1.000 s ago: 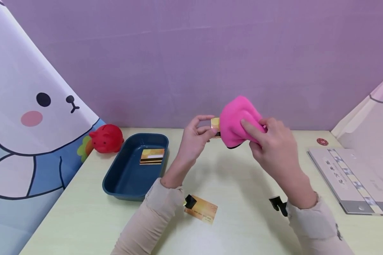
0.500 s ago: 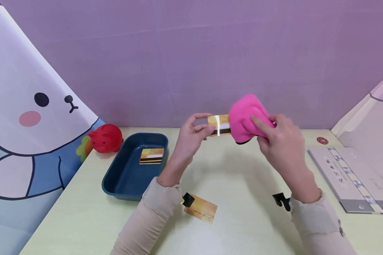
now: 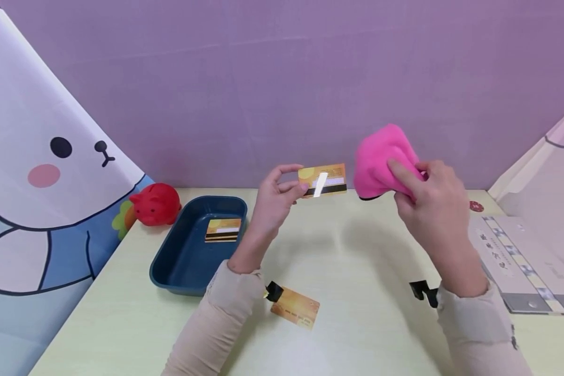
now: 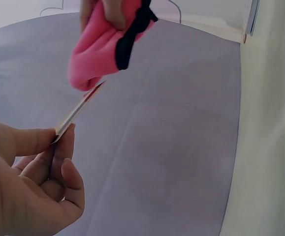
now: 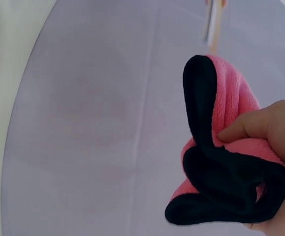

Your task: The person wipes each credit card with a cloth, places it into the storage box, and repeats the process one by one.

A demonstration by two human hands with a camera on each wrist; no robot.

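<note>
A gold bank card with a black stripe is pinched by its left end between thumb and fingers of my left hand, raised above the table. My right hand grips a bunched pink cloth with a dark edge binding; the right wrist view shows the cloth folded in several layers. Between card and cloth there is a small gap in the head view. A second gold card lies on the table below, partly covered by a black clip-like piece at my left sleeve.
A dark blue tray at the left holds gold cards, stripe side up. Behind it sits a red piggy bank. A grey-white boxed book and a red round chip lie on the table's right side.
The cloth has come off the card to the right, leaving the card's whole striped face in sight. My right hand moved right and slightly up; my left hand shifted a little left.
</note>
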